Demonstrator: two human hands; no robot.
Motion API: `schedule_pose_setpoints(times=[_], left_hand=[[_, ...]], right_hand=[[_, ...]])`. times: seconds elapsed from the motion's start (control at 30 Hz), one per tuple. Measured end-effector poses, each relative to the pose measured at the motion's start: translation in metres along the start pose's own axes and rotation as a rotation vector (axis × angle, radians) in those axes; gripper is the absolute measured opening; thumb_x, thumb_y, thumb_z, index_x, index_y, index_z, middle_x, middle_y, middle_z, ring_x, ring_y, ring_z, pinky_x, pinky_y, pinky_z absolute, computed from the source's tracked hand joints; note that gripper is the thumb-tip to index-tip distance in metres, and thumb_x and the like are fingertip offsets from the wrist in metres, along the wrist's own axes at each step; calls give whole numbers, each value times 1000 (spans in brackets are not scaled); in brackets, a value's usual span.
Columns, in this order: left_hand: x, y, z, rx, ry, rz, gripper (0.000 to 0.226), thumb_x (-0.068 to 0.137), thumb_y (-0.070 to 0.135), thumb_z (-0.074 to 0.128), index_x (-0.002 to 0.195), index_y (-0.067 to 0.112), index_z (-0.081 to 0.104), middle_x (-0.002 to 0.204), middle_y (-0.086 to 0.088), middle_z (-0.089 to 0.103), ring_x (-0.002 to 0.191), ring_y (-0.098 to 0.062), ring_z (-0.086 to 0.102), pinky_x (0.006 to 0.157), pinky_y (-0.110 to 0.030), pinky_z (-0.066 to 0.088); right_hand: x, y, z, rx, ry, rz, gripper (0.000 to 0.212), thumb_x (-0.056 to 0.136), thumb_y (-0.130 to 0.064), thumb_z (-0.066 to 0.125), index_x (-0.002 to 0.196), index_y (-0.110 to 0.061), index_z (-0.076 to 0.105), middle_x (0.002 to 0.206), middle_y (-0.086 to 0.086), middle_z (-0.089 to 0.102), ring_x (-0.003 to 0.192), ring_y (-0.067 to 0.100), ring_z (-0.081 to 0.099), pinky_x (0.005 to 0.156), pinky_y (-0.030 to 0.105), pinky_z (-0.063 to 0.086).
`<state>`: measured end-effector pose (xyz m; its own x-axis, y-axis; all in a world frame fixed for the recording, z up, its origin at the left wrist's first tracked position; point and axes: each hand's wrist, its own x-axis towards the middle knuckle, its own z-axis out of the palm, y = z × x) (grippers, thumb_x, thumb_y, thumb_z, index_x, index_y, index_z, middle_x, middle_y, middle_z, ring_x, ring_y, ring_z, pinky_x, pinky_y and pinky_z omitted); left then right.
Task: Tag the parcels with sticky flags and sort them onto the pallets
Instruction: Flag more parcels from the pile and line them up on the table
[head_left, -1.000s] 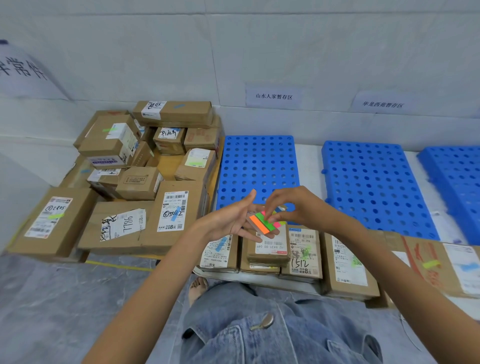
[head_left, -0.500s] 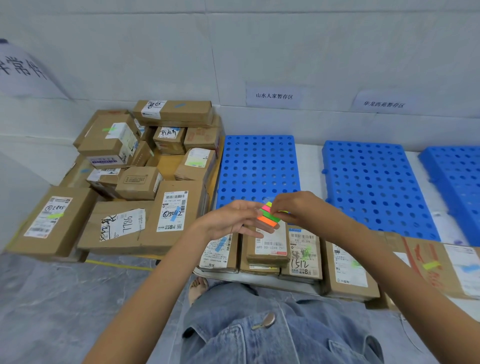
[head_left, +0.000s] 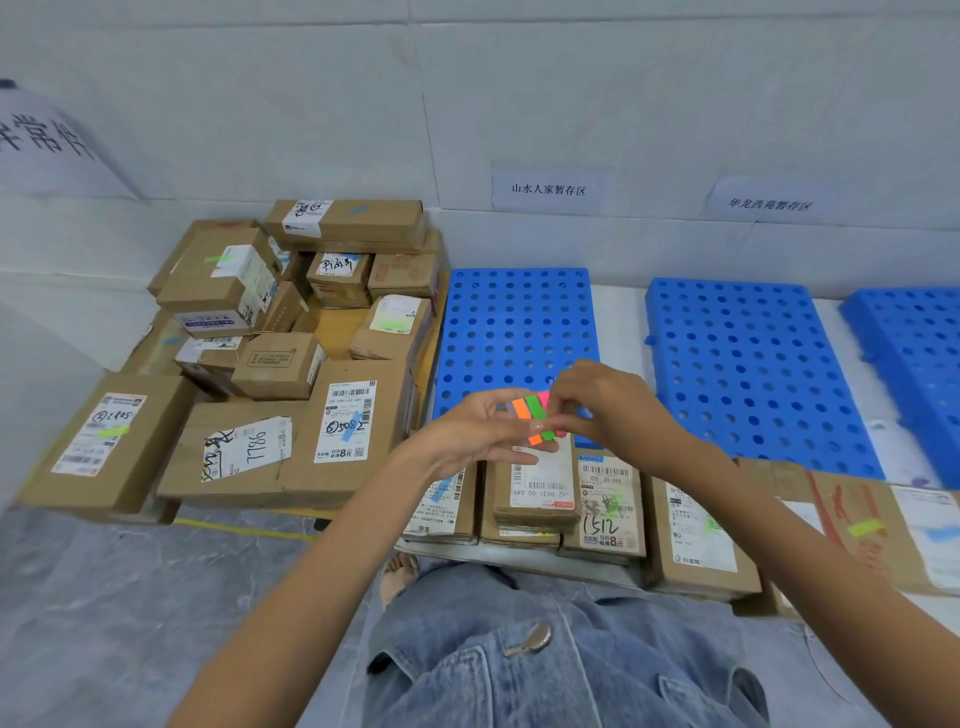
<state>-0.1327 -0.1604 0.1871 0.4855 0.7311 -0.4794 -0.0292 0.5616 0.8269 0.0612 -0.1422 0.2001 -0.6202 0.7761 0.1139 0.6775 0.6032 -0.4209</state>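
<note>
Left hand (head_left: 467, 434) grips the neon orange-green-pink sticky-flag pad (head_left: 529, 409) above the near row of brown cardboard parcels (head_left: 540, 491), right hand (head_left: 608, 410) pinching its right edge; risk: a sloppy pinch peels two flags or tears one.

Both bare forearms stretched forward and met at the pad of flags (head_left: 529, 410). The left grip (head_left: 467, 435), a bare hand, lay under and to the left of the pad. Its palm was turned up, its fingers stretched beneath the pad, and its thumb was curled onto the pad's upper left edge. The right grip (head_left: 605, 410) sat at the pad's right, knuckles up and fingers curled, its fingertips (head_left: 563, 410) pinching the pad's right side. The wrists stood apart, one on either side of the pad.
</note>
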Motion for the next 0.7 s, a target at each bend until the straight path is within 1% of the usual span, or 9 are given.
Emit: schedule_pose_setpoints(times=[0.07, 0.1, 0.2, 0.27, 0.3, 0.37, 0.5, 0.6, 0.7], left_hand=[[0, -3, 2, -19, 13, 34, 33, 90, 8, 60, 122, 12, 57, 114, -14, 68, 104, -26, 66, 79, -28, 57], [0, -4, 3, -20, 16, 45, 30, 91, 9, 59, 120, 11, 59, 114, -13, 68, 105, -25, 66, 80, -27, 57], [2, -6, 4, -28, 27, 55, 26, 93, 10, 56, 118, 11, 61, 111, -9, 69, 103, -22, 67, 80, -24, 56], [2, -6, 4, -26, 25, 49, 26, 94, 10, 53, 119, 11, 60, 110, -8, 70, 102, -21, 68, 80, -23, 56], [1, -5, 3, -23, 21, 45, 26, 94, 10, 53, 120, 10, 59, 110, -8, 70, 102, -20, 68, 80, -22, 56], [0, -5, 3, -19, 15, 32, 28, 95, 10, 52, 122, 9, 58, 109, -8, 70, 102, -20, 67, 79, -21, 55], [-2, -4, 3, -19, 21, 19, 26, 93, 10, 54, 118, 10, 60, 110, -9, 70, 102, -19, 67, 80, -22, 56], [-2, -4, 8, 2, 72, 27, 26, 91, 14, 60, 117, 10, 62, 110, -10, 70, 102, -20, 67, 81, -24, 56], [0, -4, 13, 26, 135, 10, 30, 89, 15, 63, 117, 5, 62, 109, -12, 70, 100, -21, 68, 82, -28, 57]], right_hand=[[0, 4, 2, 105, 22, 82, 18, 81, -37, 68, 71, -22, 65, 67, -15, 54, 72, 4, 46, 62, 19, 37], [0, 5, 2, 173, 38, 117, 17, 79, -35, 70, 69, -22, 66, 65, -15, 56, 71, 4, 48, 63, 20, 39], [0, 6, 4, 404, 47, 202, 13, 77, -27, 74, 68, -20, 68, 61, -14, 58, 64, 0, 50, 62, 14, 39], [2, 6, 5, 499, 37, 224, 12, 77, -24, 74, 68, -19, 68, 58, -13, 59, 59, 1, 49, 60, 15, 41], [2, 6, 6, 521, 29, 226, 12, 78, -24, 74, 68, -20, 68, 56, -13, 58, 57, 1, 49, 59, 16, 41], [3, 7, 7, 539, 13, 224, 12, 78, -25, 73, 69, -20, 68, 56, -15, 58, 55, 1, 50, 58, 14, 40], [4, 7, 10, 550, 22, 250, 12, 78, -26, 72, 72, -17, 69, 62, -10, 61, 55, 0, 50, 58, 12, 39], [4, 3, 13, 550, 64, 264, 9, 81, -22, 70, 74, -16, 69, 65, -5, 63, 55, -1, 49, 57, 10, 39], [4, 0, 17, 509, 75, 273, 11, 85, -18, 67, 75, -17, 67, 64, -6, 60, 57, -4, 49, 58, 9, 38]])
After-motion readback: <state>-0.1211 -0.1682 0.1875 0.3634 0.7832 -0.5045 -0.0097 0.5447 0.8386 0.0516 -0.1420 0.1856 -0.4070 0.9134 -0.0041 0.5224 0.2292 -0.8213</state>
